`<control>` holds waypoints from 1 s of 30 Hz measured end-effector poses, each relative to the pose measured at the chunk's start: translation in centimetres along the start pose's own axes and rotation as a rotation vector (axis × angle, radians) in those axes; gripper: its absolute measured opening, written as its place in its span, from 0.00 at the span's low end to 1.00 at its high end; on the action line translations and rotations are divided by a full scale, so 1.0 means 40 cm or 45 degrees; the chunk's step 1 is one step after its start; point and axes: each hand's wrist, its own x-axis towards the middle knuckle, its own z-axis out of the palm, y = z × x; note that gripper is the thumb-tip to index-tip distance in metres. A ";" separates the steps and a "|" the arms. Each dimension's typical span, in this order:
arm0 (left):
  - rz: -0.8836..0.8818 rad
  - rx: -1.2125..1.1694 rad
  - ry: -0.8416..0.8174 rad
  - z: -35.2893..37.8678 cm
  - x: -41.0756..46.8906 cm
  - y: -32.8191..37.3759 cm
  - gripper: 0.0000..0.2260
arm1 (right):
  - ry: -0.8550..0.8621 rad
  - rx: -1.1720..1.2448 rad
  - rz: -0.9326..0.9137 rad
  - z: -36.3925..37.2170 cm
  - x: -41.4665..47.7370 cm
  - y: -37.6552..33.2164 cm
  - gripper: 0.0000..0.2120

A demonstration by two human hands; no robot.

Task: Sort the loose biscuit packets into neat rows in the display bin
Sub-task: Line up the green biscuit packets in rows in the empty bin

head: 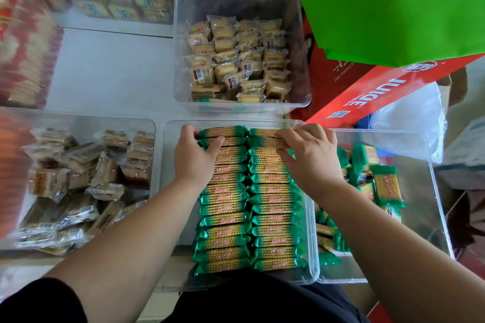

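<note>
Two rows of green packets [249, 207] nearly fill the display bin [236, 121]. Left hand [195, 157] and right hand [312, 157] each grip far-end packets. Loose packets [367, 178] remain in the adjacent bin [420, 144]; task judged mostly done.

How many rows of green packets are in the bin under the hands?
2, both in the display bin: the left row, its far end gripped by the left hand, and the right row, by the right hand. Lower layers may be hidden.

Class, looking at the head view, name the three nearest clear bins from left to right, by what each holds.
clear bin of jumbled brown biscuit packets → display bin with two neat green-packet rows → clear bin of loose green packets
</note>
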 end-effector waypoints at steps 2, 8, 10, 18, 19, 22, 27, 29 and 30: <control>-0.009 -0.041 0.042 0.005 -0.013 0.003 0.18 | -0.005 0.014 0.015 0.001 0.001 0.001 0.14; -0.481 -0.294 -0.028 0.012 0.013 0.055 0.26 | -0.002 0.038 0.003 0.008 -0.003 0.008 0.13; -0.575 -0.342 0.004 0.018 0.017 0.068 0.28 | 0.004 0.058 0.018 0.011 -0.007 0.006 0.13; -0.545 -0.161 0.067 0.038 0.020 0.080 0.33 | 0.023 0.064 0.004 0.006 -0.006 0.020 0.13; -0.535 -0.127 0.056 0.037 0.020 0.077 0.35 | 0.037 0.077 -0.003 0.004 -0.004 0.022 0.13; -0.455 -0.024 -0.028 0.026 0.012 0.057 0.38 | 0.093 0.129 -0.045 -0.001 0.009 0.029 0.12; -0.103 0.090 -0.206 -0.001 -0.022 0.002 0.24 | 0.168 0.099 -0.125 -0.005 0.044 0.031 0.11; -0.025 0.126 -0.242 -0.012 -0.033 -0.015 0.24 | 0.185 0.060 -0.133 -0.004 0.062 0.030 0.09; -0.006 0.119 -0.253 -0.017 -0.038 -0.019 0.25 | 0.196 0.035 -0.141 -0.003 0.070 0.031 0.09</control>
